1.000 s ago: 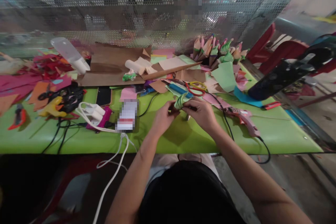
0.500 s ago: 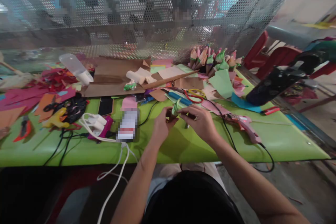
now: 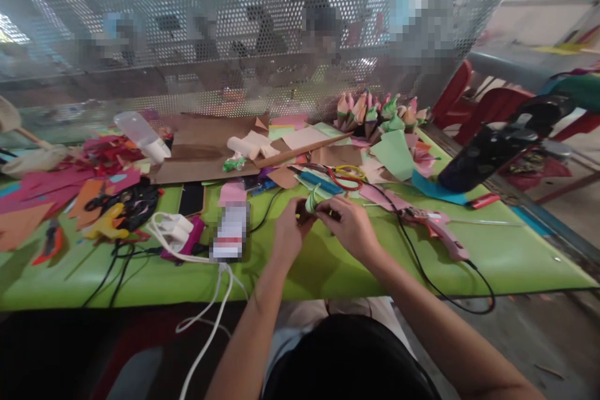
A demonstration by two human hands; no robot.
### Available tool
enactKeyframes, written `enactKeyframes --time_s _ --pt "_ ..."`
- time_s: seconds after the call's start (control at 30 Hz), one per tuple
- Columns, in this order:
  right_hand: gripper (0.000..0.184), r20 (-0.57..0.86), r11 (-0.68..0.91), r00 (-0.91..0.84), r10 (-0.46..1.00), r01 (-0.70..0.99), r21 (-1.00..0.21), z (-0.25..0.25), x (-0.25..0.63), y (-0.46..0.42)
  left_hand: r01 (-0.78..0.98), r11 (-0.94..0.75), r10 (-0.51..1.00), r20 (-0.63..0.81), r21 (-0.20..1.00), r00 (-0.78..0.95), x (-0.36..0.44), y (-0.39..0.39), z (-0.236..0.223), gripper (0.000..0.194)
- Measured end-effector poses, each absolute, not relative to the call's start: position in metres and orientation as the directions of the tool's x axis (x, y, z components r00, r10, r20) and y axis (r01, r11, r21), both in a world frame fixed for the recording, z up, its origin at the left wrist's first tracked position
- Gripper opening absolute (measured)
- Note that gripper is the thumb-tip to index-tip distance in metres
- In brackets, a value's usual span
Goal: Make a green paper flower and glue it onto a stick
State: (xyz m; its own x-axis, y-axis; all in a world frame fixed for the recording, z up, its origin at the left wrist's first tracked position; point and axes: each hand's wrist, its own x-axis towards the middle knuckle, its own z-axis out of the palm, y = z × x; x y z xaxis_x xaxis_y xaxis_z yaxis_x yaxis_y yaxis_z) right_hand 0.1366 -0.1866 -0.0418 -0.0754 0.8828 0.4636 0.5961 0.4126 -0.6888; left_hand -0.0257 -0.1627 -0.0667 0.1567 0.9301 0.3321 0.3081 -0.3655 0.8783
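Note:
A small paper ice-cream cone (image 3: 312, 198) with a pale green swirled top is between my hands, above the green table. My left hand (image 3: 289, 229) is closed around its lower part, which the fingers mostly hide. With thumb and fingertips together, my right hand (image 3: 350, 222) pinches the right side of the green swirl. Just beyond my hands lie a blue tool or pen-like item (image 3: 321, 182) and scissors with red handles (image 3: 345, 180). A pink hot glue gun (image 3: 435, 225) lies on its side to the right of my right hand.
Several finished paper cones (image 3: 375, 114) stand grouped at the back right. A dark bottle (image 3: 485, 153) stands at the right edge. Left are a phone (image 3: 230, 231), a white charger (image 3: 175, 229), cables and orange-handled pliers (image 3: 50, 242). Brown cardboard (image 3: 206, 144) lies behind.
Both hands stay on the cone, and the right fingers have shifted slightly left against the swirl. The swirl's tip now leans more upright. The whole view has tilted up a little.

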Motion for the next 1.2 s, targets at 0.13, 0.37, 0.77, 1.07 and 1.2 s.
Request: enactKeyframes --time_s 0.13,0.37,0.77,1.07,1.2 --pt "0.011 0.47 0.435 -0.115 0.875 0.612 -0.66 -0.04 0.137 -0.187 0.258 -0.342 0.938 0.31 0.904 0.157 -0.025 -0.162 -0.068 0.028" --pt "0.01 0.496 0.46 -0.142 0.856 0.648 -0.608 -0.04 0.136 -0.188 0.175 -0.303 0.946 0.273 0.937 0.175 -0.025 -0.159 -0.072 0.032" --pt "0.01 0.53 0.453 0.007 0.848 0.508 -0.732 -0.034 0.14 -0.195 -0.078 -0.089 0.981 0.101 0.993 0.168 -0.023 -0.158 -0.067 0.041" --pt "0.012 0.509 0.445 0.03 0.861 0.441 -0.78 -0.043 0.145 -0.194 -0.009 -0.085 0.986 0.085 0.996 0.145 -0.022 -0.157 -0.066 0.037" --pt "0.013 0.489 0.429 0.033 0.871 0.432 -0.793 -0.048 0.144 -0.194 0.031 -0.125 0.985 0.12 0.992 0.125 -0.023 -0.158 -0.066 0.041"
